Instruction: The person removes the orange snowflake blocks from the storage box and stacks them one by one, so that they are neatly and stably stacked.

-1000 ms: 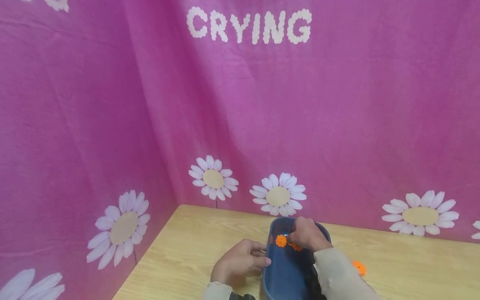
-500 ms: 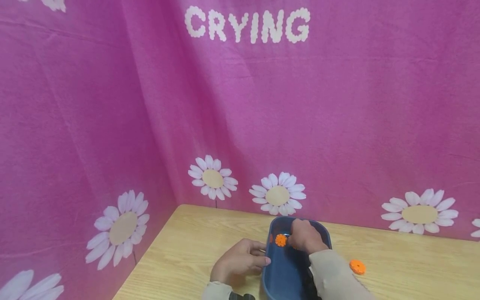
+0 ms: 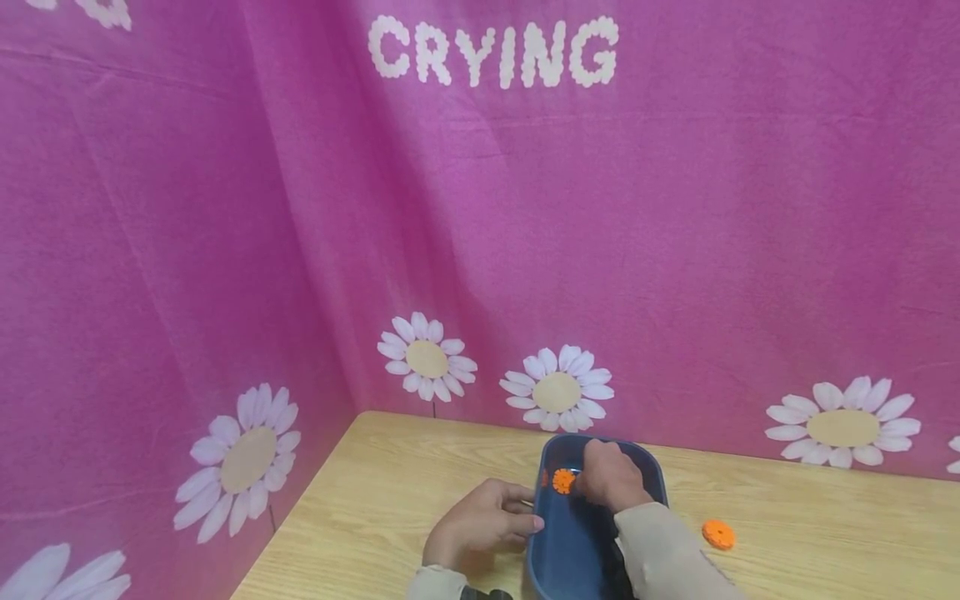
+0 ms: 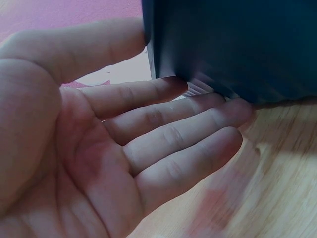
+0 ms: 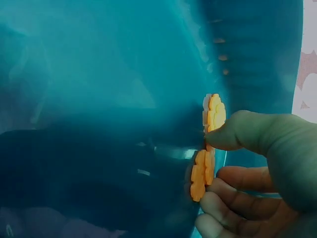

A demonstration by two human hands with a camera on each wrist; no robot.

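We see the right hand [image 3: 611, 477] reaching down into a dark blue bin [image 3: 558, 550], its thumb and fingers closed in a pinch on orange scalloped pieces [image 5: 216, 116] near the bin's far end. In the right wrist view the thumb tip presses against the upper piece while the curled fingers lie close below, by the lower one; we cannot tell exactly how these pieces join. The left hand [image 3: 487, 518] is loosely spread, its fingers [image 4: 185, 156] extended and reaching the bin's outer left wall, with nothing in its palm. Both arms wear beige sleeves [image 3: 667, 550]. To the right of the bin, just beyond the right forearm, an orange disc [image 3: 718, 534] lies on the light wooden table [image 3: 360, 500]. Behind the table we see a pink cloth [image 3: 637, 233] printed with white daisies [image 3: 557, 392] and, higher up, the word "CRYING" [image 3: 493, 52] in white letters.
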